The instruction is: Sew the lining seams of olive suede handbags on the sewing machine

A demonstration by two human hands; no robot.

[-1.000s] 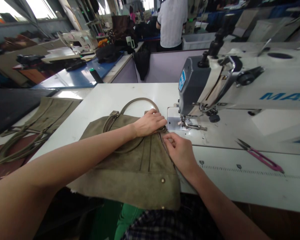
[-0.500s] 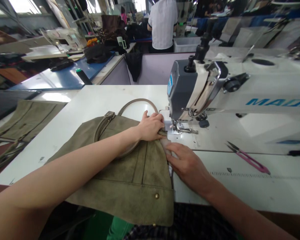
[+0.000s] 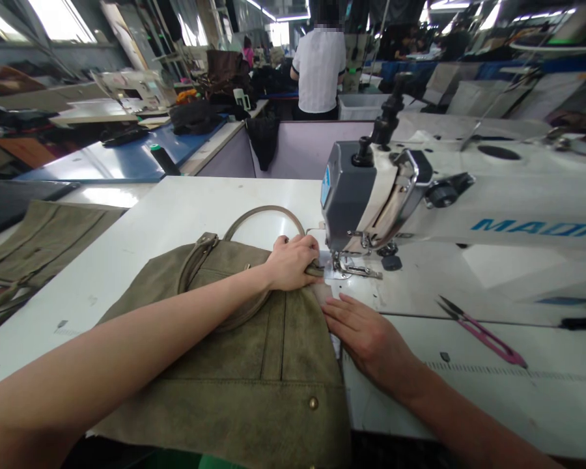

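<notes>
An olive-green handbag (image 3: 215,391) with loop handles lies on the sewing table, its right edge close to the needle area of the sewing machine (image 3: 351,215). My left hand (image 3: 293,262) is closed over the top right corner, fingers curled on the fabric and the base of a handle (image 3: 268,210). Its fingertips are partly hidden. My right hand (image 3: 366,332) rests lower along the same edge. Its fingers are stretched out flat against the light lining there, and the thumb is out of sight. The presser foot (image 3: 339,264) stands just right of my left fingers.
Pink-handled thread snips (image 3: 486,333) lie on the table to the right. Another olive bag piece (image 3: 43,238) is at the left. Beyond the low partition (image 3: 303,148), a person in a white shirt (image 3: 320,71) stands with their back turned. A thread cone (image 3: 163,159) is at the table's far left.
The view has tilted up, so table and machine sit lower. My right fingers have straightened along the bag's edge. My left hand keeps its place beside the presser foot.
</notes>
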